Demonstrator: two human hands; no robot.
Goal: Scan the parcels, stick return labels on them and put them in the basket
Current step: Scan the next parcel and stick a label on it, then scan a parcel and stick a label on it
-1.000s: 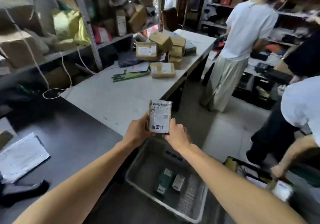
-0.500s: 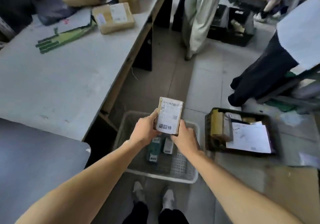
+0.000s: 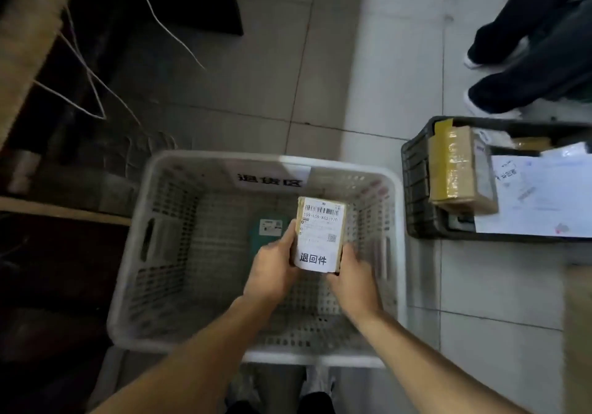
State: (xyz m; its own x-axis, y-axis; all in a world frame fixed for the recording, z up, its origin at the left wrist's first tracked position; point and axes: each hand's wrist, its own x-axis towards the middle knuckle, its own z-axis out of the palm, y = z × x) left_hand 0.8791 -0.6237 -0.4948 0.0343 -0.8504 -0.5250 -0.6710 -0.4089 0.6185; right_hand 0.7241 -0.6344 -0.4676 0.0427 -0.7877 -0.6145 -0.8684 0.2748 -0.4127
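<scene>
Both hands are clamped on one small parcel (image 3: 320, 234), the left hand (image 3: 272, 269) gripping its left edge and the right hand (image 3: 350, 272) its right lower edge; the parcel faces up, with a barcode sheet and a white return label (image 3: 313, 259) on its face, and it is held inside the mouth of the white basket (image 3: 153, 240), whether touching the floor of it I cannot tell.

The step in hand looks like the drop into the basket; the risks seem small but real: let go from too high and the box could land on its edge and tip label-down; it could also knock against the green parcel (image 3: 267, 231) lying just beyond the left hand's fingers, partly hidden by them; the label's lower edge seems to overhang the box near the right thumb, so a thumb dragging off could lift or crease it.

The basket stands on a pale tiled floor (image 3: 384, 61), directly below the hands, with the person's own shoes just nearer than its near rim; it carries a printed sign on its far wall. To the right of the right hand sits a dark crate (image 3: 416, 183) holding a taped brown box (image 3: 458, 170) and white papers; beyond that, another person's dark trousers and shoes (image 3: 512, 61). Left of the left hand lies the dark underside of a bench, with pale cables (image 3: 80, 61) trailing down.
</scene>
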